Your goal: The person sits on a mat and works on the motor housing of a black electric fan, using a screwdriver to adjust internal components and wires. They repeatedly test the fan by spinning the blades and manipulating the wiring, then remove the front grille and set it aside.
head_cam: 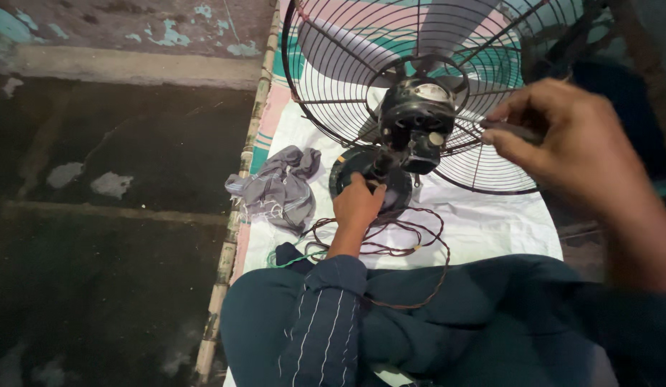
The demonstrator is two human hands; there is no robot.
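Left hand (358, 204) grips the fan's black round base (347, 172); right hand (562, 143) fingers pinch a thin metal tool (508, 129)

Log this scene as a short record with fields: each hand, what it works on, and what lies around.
left hand: grips the fan's stem above the round base
right hand: holds a thin tool pointed at the motor
fan: wire cage, grey blades inside
cord: brown, twisted, looped by the base
cloth: grey, crumpled, left of the base
sheet: white, under the fan
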